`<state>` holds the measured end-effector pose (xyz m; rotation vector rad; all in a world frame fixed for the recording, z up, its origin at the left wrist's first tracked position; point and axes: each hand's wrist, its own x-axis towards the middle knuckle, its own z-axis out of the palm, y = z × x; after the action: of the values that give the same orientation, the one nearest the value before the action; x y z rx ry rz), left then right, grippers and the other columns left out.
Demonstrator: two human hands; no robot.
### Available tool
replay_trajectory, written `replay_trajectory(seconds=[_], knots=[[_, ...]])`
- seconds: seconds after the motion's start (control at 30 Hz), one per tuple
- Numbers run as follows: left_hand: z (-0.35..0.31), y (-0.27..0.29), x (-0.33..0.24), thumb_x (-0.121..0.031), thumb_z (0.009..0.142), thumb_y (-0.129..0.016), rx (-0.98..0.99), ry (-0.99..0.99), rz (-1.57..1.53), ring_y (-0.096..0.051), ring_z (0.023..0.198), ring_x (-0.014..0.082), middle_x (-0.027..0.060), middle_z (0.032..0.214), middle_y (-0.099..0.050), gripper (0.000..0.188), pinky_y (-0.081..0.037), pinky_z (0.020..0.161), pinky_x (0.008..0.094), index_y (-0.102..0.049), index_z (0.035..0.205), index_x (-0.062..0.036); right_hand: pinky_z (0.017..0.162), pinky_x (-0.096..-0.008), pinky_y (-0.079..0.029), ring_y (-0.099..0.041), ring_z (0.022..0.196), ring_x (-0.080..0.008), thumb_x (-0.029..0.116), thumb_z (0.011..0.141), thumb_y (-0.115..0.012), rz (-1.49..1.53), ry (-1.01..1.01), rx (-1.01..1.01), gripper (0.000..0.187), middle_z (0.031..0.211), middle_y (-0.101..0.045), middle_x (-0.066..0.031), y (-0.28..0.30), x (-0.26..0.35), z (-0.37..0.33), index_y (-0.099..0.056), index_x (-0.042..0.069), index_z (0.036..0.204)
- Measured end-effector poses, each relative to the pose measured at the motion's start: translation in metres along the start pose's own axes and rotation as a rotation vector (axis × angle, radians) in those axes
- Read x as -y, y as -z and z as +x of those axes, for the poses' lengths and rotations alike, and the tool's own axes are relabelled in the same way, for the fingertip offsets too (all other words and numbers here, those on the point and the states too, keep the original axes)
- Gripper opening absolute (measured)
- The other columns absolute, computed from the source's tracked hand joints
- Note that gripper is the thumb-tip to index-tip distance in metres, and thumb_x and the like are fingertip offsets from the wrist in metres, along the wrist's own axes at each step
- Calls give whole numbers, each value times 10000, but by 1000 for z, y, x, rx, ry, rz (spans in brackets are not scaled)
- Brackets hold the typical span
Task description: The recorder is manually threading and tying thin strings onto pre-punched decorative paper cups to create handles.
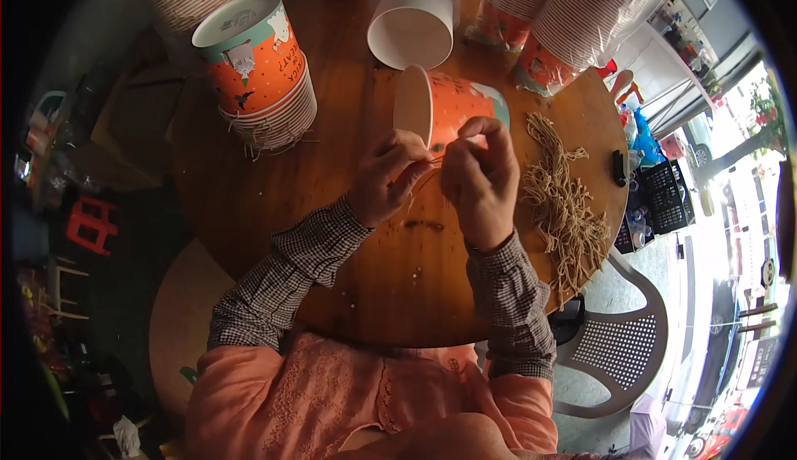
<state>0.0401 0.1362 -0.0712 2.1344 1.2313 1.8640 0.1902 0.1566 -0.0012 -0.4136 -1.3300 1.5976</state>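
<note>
On the wooden worktop (378, 294), I see the orange bucket (457, 108) lying crosswise, mouth nearer the left hand (385, 179), just beyond it and the right hand (481, 179), both pinching what seems thin cord (437, 160).

We counted two hands, one left hand (386, 179) and one right hand (481, 182), one orange tub (455, 105) on its side, one white tub (411, 36), one nested orange stack (270, 78), two plastic-wrapped stacks (604, 16), one heap of tan cords (564, 211) too tangled to tally, one round table (374, 298) and one gray chair (627, 344).
</note>
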Motion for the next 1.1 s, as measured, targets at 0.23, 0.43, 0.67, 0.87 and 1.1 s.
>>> replay_trajectory(seconds=[0.23,0.43,0.67,0.87,1.1], knots=[[-3,29,-36,8,817,-652,73,35,-12,-569,831,233,96,889,-570,106,-468,723,306,-598,903,-25,386,-188,-201,-243,446,-32,-3,921,-450,168,142,20,140,579,-309,54,-16,77,-21,-458,81,1033],[31,61,-88,-27,794,-614,392,-159,243,-618,856,260,67,831,-628,82,-438,911,423,-583,865,-53,398,-181,-223,-258,472,-32,-2,930,-446,183,230,50,122,607,-328,44,-32,101,-58,-494,49,1030],[4,72,-149,-13,808,-583,363,-400,596,-615,956,219,70,968,-637,129,-419,985,448,-586,933,-44,433,-185,-293,-378,480,-21,32,944,-471,-42,194,182,94,650,-479,27,-48,133,-138,-505,18,1030],[-68,60,-171,-19,836,-602,220,-235,338,-631,859,225,50,879,-638,118,-397,986,454,-578,937,-76,458,-169,-280,-367,514,7,-7,929,-453,-108,82,194,120,671,-479,56,-50,127,-200,-533,21,1013],[-107,57,-181,-58,805,-628,214,-61,204,-622,837,192,7,815,-622,96,-305,1041,458,-580,877,-101,404,-189,-261,-326,438,-38,27,934,-468,-145,49,196,97,586,-417,21,-58,116,-214,-507,-4,1017]])
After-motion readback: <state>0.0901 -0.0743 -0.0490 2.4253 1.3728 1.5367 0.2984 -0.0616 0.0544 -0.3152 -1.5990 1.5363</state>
